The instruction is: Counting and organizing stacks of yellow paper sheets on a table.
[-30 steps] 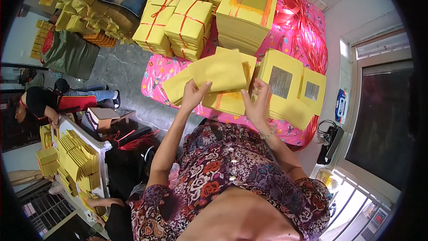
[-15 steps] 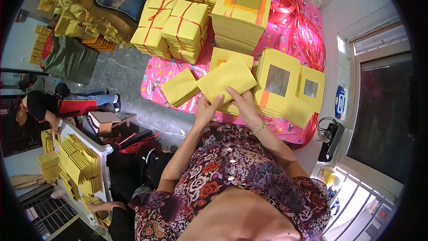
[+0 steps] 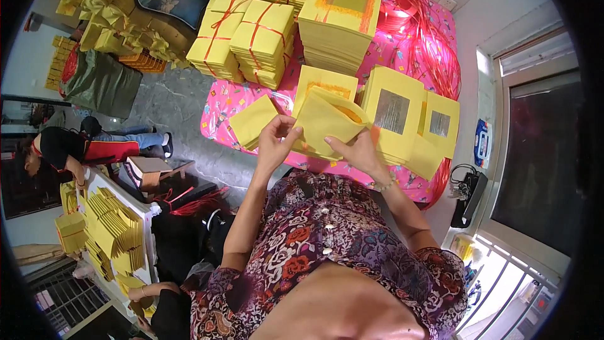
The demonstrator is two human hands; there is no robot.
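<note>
Between my two hands, over the front of the pink-covered table (image 3: 217, 110), is a folded sheet of yellow paper (image 3: 318, 119). Its upper layer bulges and stands apart from the lower one at the right end. My left hand (image 3: 277, 141) pinches its left corner. My right hand (image 3: 360, 148) grips the lower right edge, thumb on top. Partly hidden behind it lies yellow paper with an orange print (image 3: 324, 77). A pile of folded yellow paper (image 3: 253, 121) is left of my left hand. To the right of my right hand lie yellow sheets with silver squares (image 3: 406, 85).
Tied yellow bundles (image 3: 261, 31) and a tall yellow stack (image 3: 333, 34) stand at the back. Red plastic ribbon (image 3: 412, 19) spreads along the back right. At left, other people work by a white table (image 3: 150, 245) with yellow paper piles. A windowed door (image 3: 541, 157) is at right.
My hands have moved apart, the left one to the sheet's left corner and the right one to its right end. The flat folded sheet now bends and gapes at the right.
</note>
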